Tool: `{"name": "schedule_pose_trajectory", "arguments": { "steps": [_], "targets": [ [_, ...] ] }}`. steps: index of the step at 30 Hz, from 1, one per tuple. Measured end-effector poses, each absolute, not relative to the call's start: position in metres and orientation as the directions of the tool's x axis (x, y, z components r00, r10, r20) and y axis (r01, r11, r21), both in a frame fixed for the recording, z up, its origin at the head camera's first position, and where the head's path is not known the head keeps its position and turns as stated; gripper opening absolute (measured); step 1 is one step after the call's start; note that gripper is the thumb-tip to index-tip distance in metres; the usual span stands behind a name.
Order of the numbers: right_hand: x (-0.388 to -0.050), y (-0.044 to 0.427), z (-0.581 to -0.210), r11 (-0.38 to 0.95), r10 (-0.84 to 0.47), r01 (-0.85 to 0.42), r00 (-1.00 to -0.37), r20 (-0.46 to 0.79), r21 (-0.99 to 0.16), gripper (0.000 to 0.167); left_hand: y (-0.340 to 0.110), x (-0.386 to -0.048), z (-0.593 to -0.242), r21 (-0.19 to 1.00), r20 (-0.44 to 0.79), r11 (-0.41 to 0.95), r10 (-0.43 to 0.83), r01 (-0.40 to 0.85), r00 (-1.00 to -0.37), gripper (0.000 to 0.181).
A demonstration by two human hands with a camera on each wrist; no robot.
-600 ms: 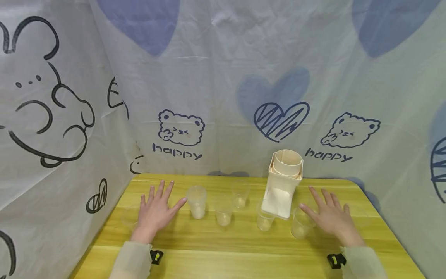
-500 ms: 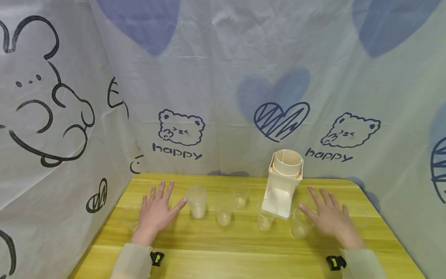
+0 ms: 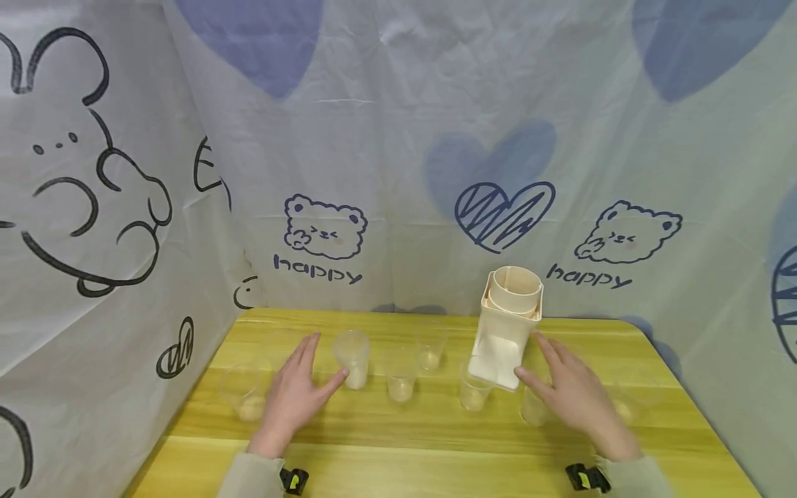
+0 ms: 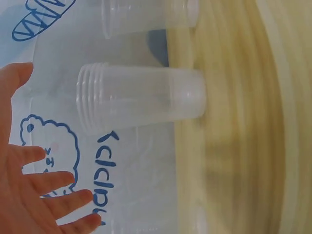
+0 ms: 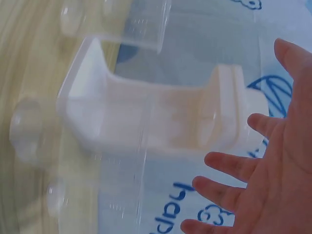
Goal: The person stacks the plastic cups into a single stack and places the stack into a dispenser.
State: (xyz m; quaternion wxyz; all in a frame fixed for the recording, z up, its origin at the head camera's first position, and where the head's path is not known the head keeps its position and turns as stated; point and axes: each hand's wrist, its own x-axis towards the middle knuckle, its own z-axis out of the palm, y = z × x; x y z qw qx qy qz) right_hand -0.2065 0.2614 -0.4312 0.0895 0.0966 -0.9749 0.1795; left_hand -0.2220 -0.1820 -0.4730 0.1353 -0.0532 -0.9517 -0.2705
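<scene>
My left hand (image 3: pixel 295 401) is over the left part of the table, fingers extended and holding nothing, its thumb beside a stack of nested clear plastic cups (image 3: pixel 353 360). That stack stands upright, its several rims visible in the left wrist view (image 4: pixel 141 95). My right hand (image 3: pixel 575 401), fingers spread and empty, is just right of a cream-white dispenser (image 3: pixel 498 346) with a round tube at its top. A clear cup (image 3: pixel 534 407) stands below the right thumb, partly hidden. The right wrist view shows the dispenser (image 5: pixel 146 114) past my fingers.
Between the hands stand clear cups (image 3: pixel 400 380), (image 3: pixel 429 349) and another clear cup (image 3: pixel 473 394). One more cup (image 3: pixel 250 404) is left of my left hand, and another (image 3: pixel 635 398) right of my right hand. A printed curtain (image 3: pixel 386 138) hangs behind the wooden table (image 3: pixel 398 470).
Both hands have moved inward, the left one to the right and the right one to the left. The outer cups show more fully now. The dispenser has stayed in place.
</scene>
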Motion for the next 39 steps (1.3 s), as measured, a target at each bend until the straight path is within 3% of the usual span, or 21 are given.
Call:
{"name": "schedule_pose_trajectory", "arguments": {
  "steps": [17,25,39],
  "targets": [
    [-0.199,0.201,-0.432,0.731,-0.199,-0.335,-0.938,0.283,-0.594,0.072,-0.161,-0.239,-0.497,0.674,0.243,0.726,-0.044,0.136,-0.969,0.102],
    [-0.196,0.177,-0.439,0.622,-0.255,-0.357,-0.934,0.251,-0.697,0.071,-0.158,-0.251,-0.505,0.812,0.224,0.563,-0.064,0.15,-0.972,0.096],
    [-0.198,0.134,-0.464,0.458,-0.356,-0.349,-0.915,0.19,-0.818,0.068,-0.154,-0.267,-0.518,0.883,0.159,0.456,-0.069,0.11,-0.985,0.096]
  ]
}}
